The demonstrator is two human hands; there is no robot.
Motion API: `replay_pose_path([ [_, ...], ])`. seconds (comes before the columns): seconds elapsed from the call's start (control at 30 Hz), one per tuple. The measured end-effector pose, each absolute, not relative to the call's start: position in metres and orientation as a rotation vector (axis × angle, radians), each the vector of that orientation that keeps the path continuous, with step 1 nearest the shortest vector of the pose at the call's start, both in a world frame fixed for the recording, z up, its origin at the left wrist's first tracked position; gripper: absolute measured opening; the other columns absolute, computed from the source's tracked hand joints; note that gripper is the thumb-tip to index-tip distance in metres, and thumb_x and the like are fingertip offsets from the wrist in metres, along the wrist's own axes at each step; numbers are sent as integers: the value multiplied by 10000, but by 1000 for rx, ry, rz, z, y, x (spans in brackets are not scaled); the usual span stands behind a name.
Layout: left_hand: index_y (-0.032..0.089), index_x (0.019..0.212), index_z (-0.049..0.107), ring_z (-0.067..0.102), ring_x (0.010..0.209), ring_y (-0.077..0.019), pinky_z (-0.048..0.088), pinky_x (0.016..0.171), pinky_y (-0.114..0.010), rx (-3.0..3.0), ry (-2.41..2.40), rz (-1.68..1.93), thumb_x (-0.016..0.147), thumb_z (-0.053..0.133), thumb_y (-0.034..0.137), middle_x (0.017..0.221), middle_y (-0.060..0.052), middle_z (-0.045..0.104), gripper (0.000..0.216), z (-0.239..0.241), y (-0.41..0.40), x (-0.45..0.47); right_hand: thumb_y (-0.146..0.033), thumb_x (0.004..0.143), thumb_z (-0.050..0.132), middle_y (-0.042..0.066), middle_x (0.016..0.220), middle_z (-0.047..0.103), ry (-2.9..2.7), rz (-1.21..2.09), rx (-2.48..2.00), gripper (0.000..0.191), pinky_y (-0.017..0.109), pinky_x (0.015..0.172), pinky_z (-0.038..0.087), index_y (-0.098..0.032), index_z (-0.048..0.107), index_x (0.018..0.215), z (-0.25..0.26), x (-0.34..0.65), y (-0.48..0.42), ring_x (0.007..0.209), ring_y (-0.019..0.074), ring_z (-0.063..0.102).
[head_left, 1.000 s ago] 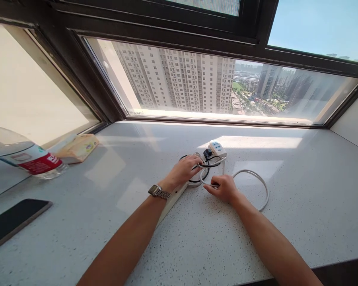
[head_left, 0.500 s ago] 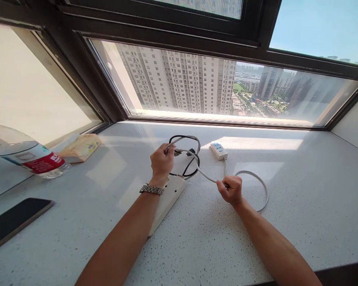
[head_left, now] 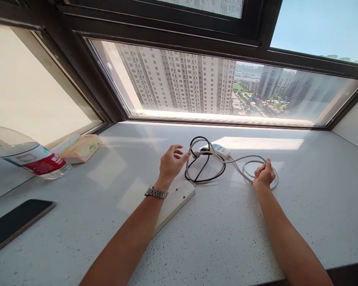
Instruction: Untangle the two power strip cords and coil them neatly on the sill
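Note:
Fingers curled but apart, my left hand [head_left: 171,162] hovers at the left side of a tangle of cords, with nothing held in it. My right hand [head_left: 264,174] is closed around a white power cord [head_left: 240,159] to the right. A black cord [head_left: 200,171] loops through the tangle, with a dark plug [head_left: 206,151] near its top. Below my left hand lies a long white power strip [head_left: 179,198], partly covered by my wrist. Behind the cords rests a small white power strip [head_left: 221,151] with blue sockets.
On the left are a plastic bottle [head_left: 32,157] lying on its side, a tissue pack [head_left: 82,149] and a dark phone [head_left: 18,222]. The speckled white counter [head_left: 214,238] runs up to a window frame [head_left: 226,124] at the back.
My right hand has moved right and away from me, pulling the white cord along. My left hand has let go of the cords and opened. The small power strip has shifted slightly right.

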State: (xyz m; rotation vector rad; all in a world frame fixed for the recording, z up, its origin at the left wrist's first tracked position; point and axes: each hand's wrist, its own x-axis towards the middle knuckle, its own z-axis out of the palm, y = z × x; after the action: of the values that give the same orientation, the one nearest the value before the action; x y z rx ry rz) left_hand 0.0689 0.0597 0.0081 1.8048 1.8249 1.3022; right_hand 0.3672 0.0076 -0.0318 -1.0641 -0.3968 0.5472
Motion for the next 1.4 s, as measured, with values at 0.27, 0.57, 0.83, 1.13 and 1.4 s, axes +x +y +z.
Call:
replay_pose_path([
  [0.27,194,1048,626,657,894,-251,488,660,-298,2061,1684,644,747,564,567,1044,-106,703,484,1,54,74,-260,672,596,-63,441,372,-1488,626,-1132,256,225,446,263,-194,441,480,-48,355,-24,444,70,317],
  [0.57,175,786,615,583,616,-173,449,586,-274,1904,1396,769,805,454,567,681,-47,658,424,-3,58,73,-423,720,722,40,718,651,-1526,874,-1647,294,237,454,324,-200,628,886,-35,337,7,525,125,528],
  [0.83,142,1029,634,605,725,-208,429,570,-273,2155,1584,689,771,527,646,862,-92,665,576,1,52,79,-358,705,692,-21,514,472,-1308,696,-1616,308,246,457,213,-205,491,529,-54,292,34,490,103,370],
  [1.13,183,1109,604,627,801,-213,395,547,-253,2302,1736,605,780,582,598,1012,-95,669,530,36,28,85,-543,606,688,21,611,645,-1108,1219,-1300,374,233,396,352,-172,644,629,-47,321,27,402,73,409],
  [1.4,222,856,677,648,749,-221,403,579,-280,2445,1433,276,775,638,433,828,-56,708,229,37,7,115,-448,608,728,30,678,669,-926,1497,-1143,340,183,371,301,-153,692,773,-39,331,23,447,59,443],
])
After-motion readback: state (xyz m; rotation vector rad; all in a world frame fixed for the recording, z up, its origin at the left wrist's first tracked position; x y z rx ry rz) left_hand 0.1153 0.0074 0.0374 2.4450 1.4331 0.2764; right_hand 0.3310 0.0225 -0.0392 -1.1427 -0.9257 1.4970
